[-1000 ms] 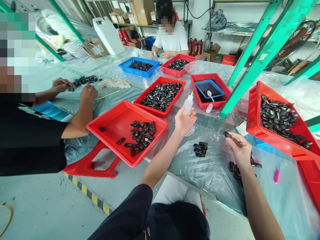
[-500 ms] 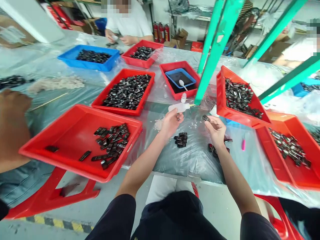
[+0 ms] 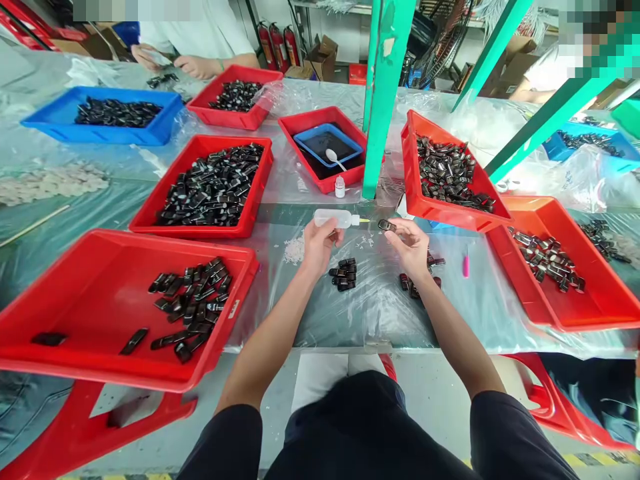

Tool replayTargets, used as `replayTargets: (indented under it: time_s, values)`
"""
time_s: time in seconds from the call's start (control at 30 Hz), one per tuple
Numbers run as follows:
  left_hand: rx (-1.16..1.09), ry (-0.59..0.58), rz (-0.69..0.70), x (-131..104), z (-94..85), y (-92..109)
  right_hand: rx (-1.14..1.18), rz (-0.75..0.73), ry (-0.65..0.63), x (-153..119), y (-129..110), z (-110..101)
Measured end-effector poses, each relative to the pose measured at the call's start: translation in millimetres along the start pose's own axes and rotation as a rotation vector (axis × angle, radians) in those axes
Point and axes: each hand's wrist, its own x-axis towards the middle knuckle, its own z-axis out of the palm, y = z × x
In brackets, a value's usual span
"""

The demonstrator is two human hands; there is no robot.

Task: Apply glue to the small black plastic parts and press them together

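My left hand (image 3: pixel 320 243) is closed round a translucent squeeze bottle (image 3: pixel 333 218), held on its side with its thin yellowish nozzle pointing right. Between the thumb and fingers of my right hand (image 3: pixel 411 245) is a small black rectangular part (image 3: pixel 387 225), its end turned toward the nozzle; a small gap separates the two. On the table below lies a small group of black parts (image 3: pixel 343 274), and more black parts (image 3: pixel 406 283) lie partly hidden beneath my right wrist. A pile of tiny white pieces (image 3: pixel 294 251) is left of my left hand.
Red trays (image 3: pixel 245 257) of black parts stand on the left, others (image 3: pixel 493 223) on the right. A green post (image 3: pixel 375 133) rises beyond my hands, beside a small white bottle (image 3: pixel 340 187). A pink-handled tool (image 3: pixel 466 265) lies at right. Across the table, a person (image 3: pixel 197 40) handles something.
The view has swung to the right, so the trays and table sit further left. Both hands still hold the bottle and the black part; nozzle and part are now closer together.
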Motion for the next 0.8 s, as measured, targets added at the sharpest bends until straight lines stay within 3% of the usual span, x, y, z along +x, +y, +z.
replayTargets:
  time_s: [0.27, 0.53, 0.6, 0.8]
  values:
    - [-0.070, 0.042, -0.079, 0, 4.7, 5, -0.016, -0.019, -0.063, 1, 2, -1]
    - [-0.188, 0.112, -0.122, 7, -2.0, 11, -0.477, -0.147, -0.551, -22, 6, 22]
    - [-0.185, 0.117, -0.136, 7, -2.5, 11, -0.532, -0.180, -0.623, -28, 7, 28]
    - [-0.199, 0.118, -0.180, 8, -1.9, 10, -0.555, -0.170, -0.603, -26, 6, 30]
